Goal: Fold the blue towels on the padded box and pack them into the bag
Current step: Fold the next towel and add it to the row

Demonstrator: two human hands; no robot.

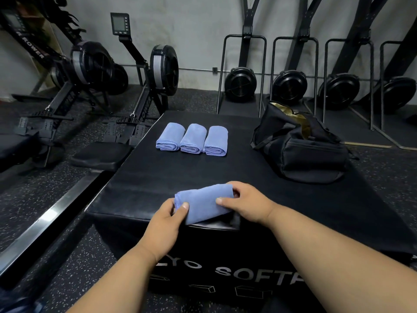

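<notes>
A folded blue towel (pixel 204 203) lies at the near edge of the black padded box (pixel 158 177). My left hand (pixel 168 222) pinches its left end between thumb and fingers. My right hand (pixel 244 202) grips its right end, thumb on top and fingers curled over the far side. Three more blue towels (pixel 191 139), folded, lie side by side in a row farther back on the box. A black duffel bag (pixel 300 143) sits at the box's right side, its top open and showing a gold lining.
Rowing machines (pixel 94 71) stand on the speckled floor to the left, one seat (pixel 99 154) close to the box's left edge. Black fan machines on metal stands (pixel 241 83) line the grey wall behind the box.
</notes>
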